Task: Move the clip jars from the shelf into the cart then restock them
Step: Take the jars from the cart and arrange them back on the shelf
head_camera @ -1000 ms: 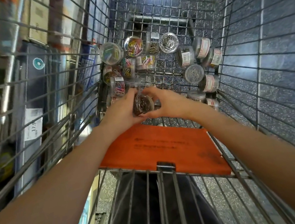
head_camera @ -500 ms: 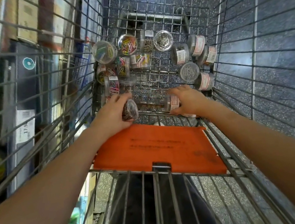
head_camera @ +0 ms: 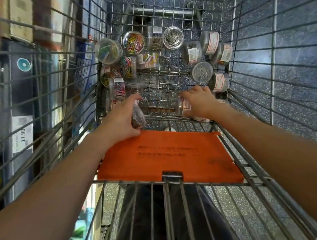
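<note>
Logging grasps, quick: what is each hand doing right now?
Left hand: grips a jar of dark clips.
Right hand: grips a red-labelled clip jar lying on its side.

Wire cart (head_camera: 250,44), seen from above: fold-down seat flap (head_camera: 166,158) at the near end, basket floor beyond it. Left hand (head_camera: 121,122) just past the flap's left corner, round a clip jar (head_camera: 138,118). Right hand (head_camera: 200,102) past the flap's right side, on a second jar (head_camera: 181,106). Cluster of jars (head_camera: 122,62) along the left wall and far-left corner; another cluster of jars (head_camera: 209,55) along the right wall. Bare mesh between the two clusters. Shelving (head_camera: 15,81) outside the cart, left. Tiled floor (head_camera: 296,32) right.
</note>
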Demonstrator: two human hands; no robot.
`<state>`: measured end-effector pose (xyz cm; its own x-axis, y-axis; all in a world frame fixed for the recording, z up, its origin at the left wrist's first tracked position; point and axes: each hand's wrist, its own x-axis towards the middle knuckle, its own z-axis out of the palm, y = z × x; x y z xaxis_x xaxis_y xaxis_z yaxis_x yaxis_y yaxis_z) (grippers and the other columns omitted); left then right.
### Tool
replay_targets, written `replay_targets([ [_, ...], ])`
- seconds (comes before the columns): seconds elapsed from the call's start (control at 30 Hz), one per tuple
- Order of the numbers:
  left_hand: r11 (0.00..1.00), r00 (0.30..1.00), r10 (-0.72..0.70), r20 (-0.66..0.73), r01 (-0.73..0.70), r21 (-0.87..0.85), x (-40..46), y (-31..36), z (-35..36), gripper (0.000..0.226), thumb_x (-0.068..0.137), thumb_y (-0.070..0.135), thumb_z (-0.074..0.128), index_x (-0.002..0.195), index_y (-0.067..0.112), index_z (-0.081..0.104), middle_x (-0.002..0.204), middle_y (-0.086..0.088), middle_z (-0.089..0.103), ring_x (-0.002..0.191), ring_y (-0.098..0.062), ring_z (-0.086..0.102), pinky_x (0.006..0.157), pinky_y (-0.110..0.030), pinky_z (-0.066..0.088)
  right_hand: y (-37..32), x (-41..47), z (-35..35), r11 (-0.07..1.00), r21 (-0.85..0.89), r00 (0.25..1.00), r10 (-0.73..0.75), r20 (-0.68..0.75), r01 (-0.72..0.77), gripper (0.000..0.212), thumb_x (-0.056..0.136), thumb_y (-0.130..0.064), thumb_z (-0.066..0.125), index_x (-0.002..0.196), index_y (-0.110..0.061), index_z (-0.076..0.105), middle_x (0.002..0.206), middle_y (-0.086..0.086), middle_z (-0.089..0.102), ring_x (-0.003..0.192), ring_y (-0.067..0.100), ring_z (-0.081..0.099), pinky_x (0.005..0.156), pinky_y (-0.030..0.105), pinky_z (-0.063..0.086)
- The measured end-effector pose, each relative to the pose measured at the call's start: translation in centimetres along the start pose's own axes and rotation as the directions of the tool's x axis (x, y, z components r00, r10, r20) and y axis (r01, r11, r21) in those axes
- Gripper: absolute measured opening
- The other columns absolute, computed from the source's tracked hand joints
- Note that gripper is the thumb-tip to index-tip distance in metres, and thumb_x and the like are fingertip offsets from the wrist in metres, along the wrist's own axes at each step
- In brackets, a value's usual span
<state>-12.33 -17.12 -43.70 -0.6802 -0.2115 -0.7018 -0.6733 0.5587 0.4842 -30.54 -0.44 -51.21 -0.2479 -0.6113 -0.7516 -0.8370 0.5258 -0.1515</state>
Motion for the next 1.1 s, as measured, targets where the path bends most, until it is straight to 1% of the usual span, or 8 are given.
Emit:
replay_targets([
  [0.07,1.000,1.000,-0.005,0.008,0.005,-0.001,0.3,-0.2,0.1,0.091,0.069,0.019,0.081,0.143,0.023,0.028,0.141,-0.006,0.040,0.129,-0.023,0.039,0.104,-0.038,0.036,-0.2,-0.1,0.0,1.000,0.002,1.000,0.005,0.006,-0.005,0.071,0.082,-0.044,0.066,0.141,-0.018,0.036,0.141,0.005,0.046,0.133,0.025,0.031,0.107,0.042,0.022],
  [0.17,1.000,1.000,-0.019,0.016,0.019,-0.007,0.4,-0.2,0.2,0.090,0.066,0.034,0.084,0.138,0.018,0.033,0.143,-0.006,0.039,0.132,-0.023,0.033,0.109,-0.038,0.032,-0.3,-0.1,0.1,1.000,-0.014,1.000,0.012,0.007,-0.012,0.070,0.083,-0.043,0.066,0.141,-0.016,0.036,0.139,0.005,0.047,0.133,0.026,0.030,0.107,0.043,0.021],
  [0.3,1.000,1.000,-0.026,0.013,0.026,-0.008,0.4,0.1,0.4,0.089,0.063,0.044,0.082,0.133,0.015,0.036,0.137,-0.005,0.041,0.127,-0.020,0.036,0.106,-0.034,0.033,0.0,-0.2,0.2,1.000,0.007,1.000,0.023,0.006,-0.023,0.069,0.082,-0.044,0.066,0.139,-0.017,0.038,0.136,0.005,0.050,0.133,0.026,0.029,0.106,0.042,0.022],
  [0.47,0.996,0.998,-0.052,-0.023,0.051,-0.074,0.4,0.0,0.7,0.073,0.066,0.056,0.074,0.121,0.020,0.041,0.126,0.000,0.045,0.109,-0.011,0.039,0.090,-0.026,0.035,0.0,-0.3,0.2,0.999,0.031,0.999,0.039,-0.001,-0.039,0.069,0.081,-0.045,0.067,0.139,-0.018,0.040,0.136,0.004,0.051,0.132,0.027,0.030,0.107,0.041,0.022],
  [0.67,0.999,0.996,-0.015,-0.093,0.011,-0.041,0.1,0.3,0.6,0.061,0.075,0.041,0.075,0.119,0.016,0.043,0.122,-0.001,0.048,0.104,-0.010,0.041,0.087,-0.023,0.034,0.0,-0.9,-0.3,0.990,0.134,0.998,0.049,-0.050,-0.042,0.070,0.081,-0.041,0.067,0.141,-0.019,0.038,0.137,0.005,0.048,0.129,0.029,0.030,0.106,0.042,0.025],
  [0.87,1.000,0.990,-0.007,-0.142,0.003,-0.026,-0.1,0.7,-0.1,0.061,0.074,0.031,0.078,0.120,0.014,0.042,0.108,0.001,0.052,0.093,-0.015,0.050,0.076,-0.025,0.039,-0.1,-1.9,-2.3,0.927,0.374,0.994,0.057,-0.091,-0.019,0.072,0.082,-0.028,0.070,0.143,-0.014,0.034,0.136,0.012,0.042,0.125,0.030,0.038,0.103,0.038,0.032],
  [1.0,1.000,0.994,-0.021,-0.104,0.021,0.000,0.1,0.8,-0.5,0.078,0.071,0.028,0.081,0.134,0.018,0.036,0.112,-0.006,0.054,0.108,-0.024,0.050,0.089,-0.036,0.044,-0.7,-2.6,-4.2,0.871,0.491,0.995,0.037,-0.091,0.013,0.075,0.080,-0.024,0.072,0.143,-0.013,0.033,0.133,0.011,0.038,0.111,0.024,0.049,0.090,0.026,0.039],
  [1.1,0.999,0.998,-0.028,-0.056,0.030,0.038,0.3,0.7,-0.7,0.090,0.067,0.036,0.082,0.141,0.021,0.032,0.127,-0.008,0.053,0.124,-0.027,0.044,0.103,-0.043,0.039,-1.3,-3.1,-5.8,0.830,0.557,0.996,0.018,-0.089,0.035,0.075,0.079,-0.020,0.073,0.143,-0.014,0.035,0.132,0.008,0.037,0.110,0.020,0.047,0.096,0.025,0.038],
])
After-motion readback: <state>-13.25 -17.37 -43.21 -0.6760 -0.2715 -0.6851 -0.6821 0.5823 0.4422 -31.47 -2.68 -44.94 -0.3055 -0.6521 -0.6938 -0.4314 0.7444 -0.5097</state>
